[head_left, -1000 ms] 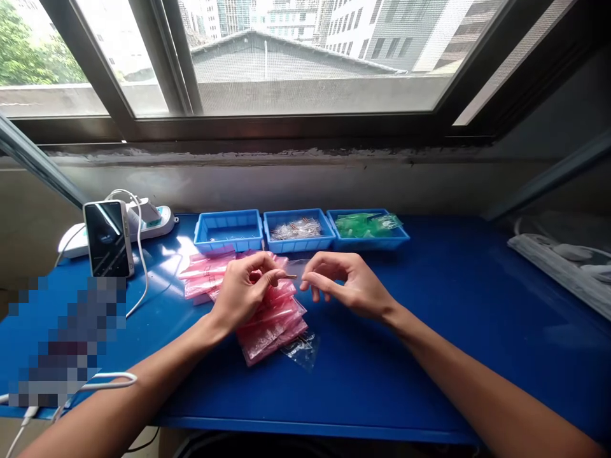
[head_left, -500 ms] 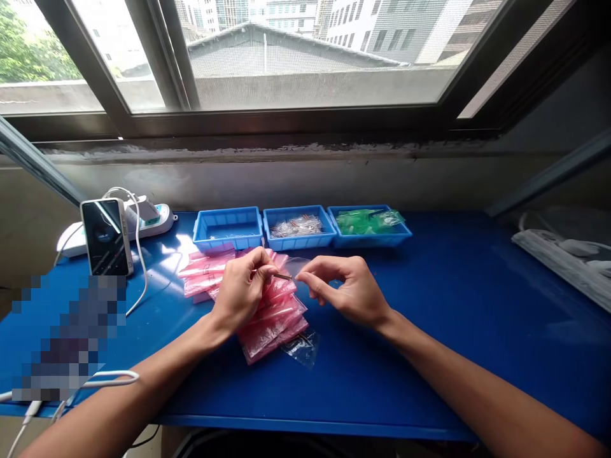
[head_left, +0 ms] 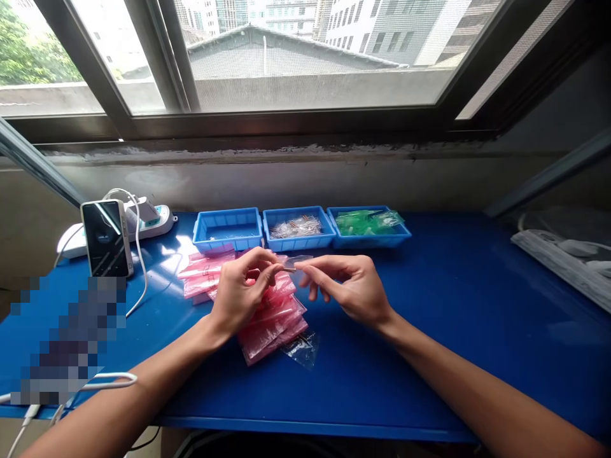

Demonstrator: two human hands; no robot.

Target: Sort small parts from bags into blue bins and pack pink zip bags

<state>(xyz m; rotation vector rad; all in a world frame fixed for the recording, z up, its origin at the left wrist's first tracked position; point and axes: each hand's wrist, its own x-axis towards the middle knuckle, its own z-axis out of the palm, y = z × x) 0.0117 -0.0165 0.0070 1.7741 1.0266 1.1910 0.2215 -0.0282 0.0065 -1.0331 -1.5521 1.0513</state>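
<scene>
Above a pile of pink plastic bags [head_left: 272,331], my left hand [head_left: 245,283] pinches a thin metallic pin-like piece [head_left: 289,270] between thumb and index finger. The fingertips of my right hand [head_left: 351,286] are pressed together at the edge of a small clear plastic bag [head_left: 303,259], close to the free end of the thin piece. Another clear bag [head_left: 303,350] with dark thin pieces lies partly under the pink pile.
Three blue trays stand in a row: one with a few small bits [head_left: 228,243], one with clear packets [head_left: 279,242], one with green bags [head_left: 372,240]. A propped phone [head_left: 105,238], cables and a power strip [head_left: 165,219] are left; another strip [head_left: 563,264] is right.
Both hands' fingertips have come closer together and slightly up. The thin piece now lies more level, and the clear bag shows between the fingertips.
</scene>
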